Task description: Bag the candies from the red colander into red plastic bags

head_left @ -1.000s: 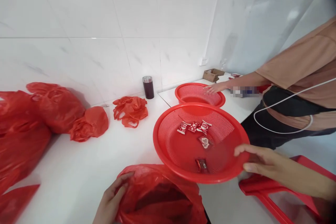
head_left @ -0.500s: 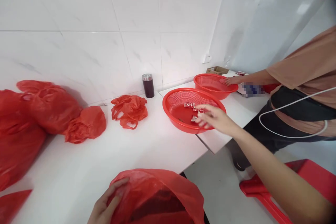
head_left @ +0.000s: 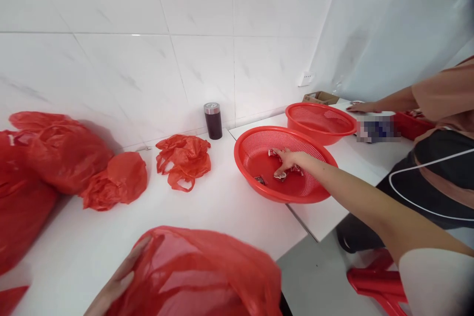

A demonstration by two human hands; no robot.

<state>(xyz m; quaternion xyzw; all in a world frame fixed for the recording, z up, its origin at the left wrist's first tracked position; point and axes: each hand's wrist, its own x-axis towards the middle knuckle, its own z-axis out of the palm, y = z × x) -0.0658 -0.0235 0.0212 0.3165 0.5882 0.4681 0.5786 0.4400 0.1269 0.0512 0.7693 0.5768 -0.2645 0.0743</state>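
**Left hand (head_left: 120,279) at an open red bag (head_left: 200,276); right hand (head_left: 289,160) inside the front basket (head_left: 246,170).**

Nearest, the left fingers hold the bag's rim, its mouth gaping at the desk's (head_left: 166,210) near edge. Beyond, the right fingers are spread wide, reaching down among wrapped sweets (head_left: 280,176) on the floor of the perforated red basket. Filled red bags (head_left: 70,158) stand at the left; a crumpled red bag (head_left: 184,158) lies between them and the front basket. Behind it, a dark lidded tumbler (head_left: 213,122) stands upright near the wall (head_left: 196,69). Farther right, a second red basket (head_left: 314,131) sits just behind the first; beyond are a co-worker's hand (head_left: 363,107) and an open carton (head_left: 320,98).
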